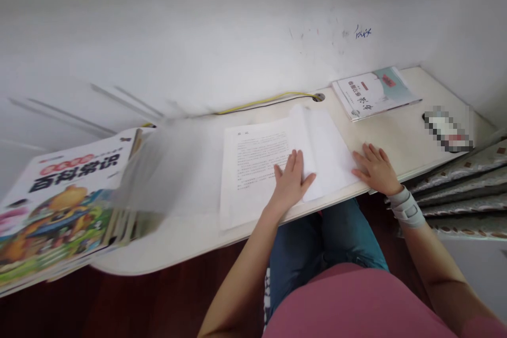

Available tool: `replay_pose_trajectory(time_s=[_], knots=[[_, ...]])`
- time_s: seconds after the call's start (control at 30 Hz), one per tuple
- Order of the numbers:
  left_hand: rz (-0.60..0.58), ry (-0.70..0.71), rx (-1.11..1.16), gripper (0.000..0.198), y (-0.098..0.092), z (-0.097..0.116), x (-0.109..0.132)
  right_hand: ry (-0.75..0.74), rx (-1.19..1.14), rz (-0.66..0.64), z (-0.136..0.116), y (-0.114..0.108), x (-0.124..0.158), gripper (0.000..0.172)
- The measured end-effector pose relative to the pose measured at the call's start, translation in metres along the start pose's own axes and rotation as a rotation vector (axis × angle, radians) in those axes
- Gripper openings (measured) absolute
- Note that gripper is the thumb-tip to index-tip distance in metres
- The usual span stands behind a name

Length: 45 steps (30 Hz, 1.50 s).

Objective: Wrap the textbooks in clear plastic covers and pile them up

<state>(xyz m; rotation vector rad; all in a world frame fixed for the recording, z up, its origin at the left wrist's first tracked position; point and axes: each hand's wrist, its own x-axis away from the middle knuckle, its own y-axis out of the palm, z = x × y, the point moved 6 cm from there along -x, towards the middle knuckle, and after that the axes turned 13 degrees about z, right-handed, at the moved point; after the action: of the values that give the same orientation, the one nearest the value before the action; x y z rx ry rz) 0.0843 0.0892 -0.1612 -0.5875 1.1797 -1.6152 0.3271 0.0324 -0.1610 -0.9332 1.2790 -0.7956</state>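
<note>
An open book [253, 169] lies on the white desk, its left page printed with several lines of text. The right side [327, 153] looks white and blank. My left hand [291, 182] rests flat near the middle fold, fingers spread. At the right edge of the book, my right hand [375, 170] lies with fingers spread, its fingertips at the border of the white sheet. A translucent plastic sheet [182, 163] stretches left from the book and reaches over part of a stack of books. Whether this sheet is joined to the book I cannot tell.
A stack of books with a colourful cover [71, 206] sits at the left. A booklet [376, 92] lies at the back right, near a phone-like dark-edged object [447, 132], partly pixelated. A yellow cable [261, 101] runs along the wall into a desk hole [319, 97]. Patterned fabric [467, 185] hangs right.
</note>
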Motion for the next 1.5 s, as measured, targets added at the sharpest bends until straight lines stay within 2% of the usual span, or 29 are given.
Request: replay_pose_trajectory(time_s=[0.2,0.37,0.53,0.63,0.8,0.97,1.07,1.17,1.3,1.4,1.5], knots=[[-0.034,0.041,-0.075,0.077,0.001,0.011,0.006,-0.003,-0.010,-0.009,0.000,0.002,0.000,0.054],[0.005,-0.080,-0.125,0.077,0.005,0.018,-0.003,0.005,0.001,-0.015,0.001,0.002,0.000,0.054],[0.107,-0.057,0.035,0.071,0.017,0.028,-0.008,-0.009,-0.002,0.013,0.000,0.000,0.000,0.055],[0.150,-0.055,0.120,0.068,0.019,0.023,-0.012,0.000,-0.009,0.022,0.001,0.000,0.000,0.056],[0.174,-0.086,0.175,0.064,0.021,0.013,-0.020,0.002,-0.021,0.011,0.000,0.000,-0.001,0.054],[0.212,-0.069,0.210,0.065,0.030,0.023,-0.029,0.013,-0.035,0.009,0.001,-0.001,-0.001,0.055],[0.220,-0.078,0.189,0.063,0.027,0.025,-0.032,0.033,-0.064,0.018,0.003,0.001,-0.001,0.054],[0.175,0.019,0.200,0.063,0.013,0.028,-0.022,0.068,-0.115,0.039,0.006,0.004,0.000,0.053],[0.058,0.325,0.167,0.069,-0.007,0.034,0.015,0.117,-0.189,0.073,0.010,0.005,0.000,0.053],[0.057,0.466,0.099,0.063,-0.017,0.032,0.037,0.133,-0.215,0.077,0.011,0.005,-0.001,0.052],[0.079,0.554,0.028,0.060,-0.021,0.028,0.046,0.144,-0.212,0.071,0.011,0.005,-0.001,0.050]])
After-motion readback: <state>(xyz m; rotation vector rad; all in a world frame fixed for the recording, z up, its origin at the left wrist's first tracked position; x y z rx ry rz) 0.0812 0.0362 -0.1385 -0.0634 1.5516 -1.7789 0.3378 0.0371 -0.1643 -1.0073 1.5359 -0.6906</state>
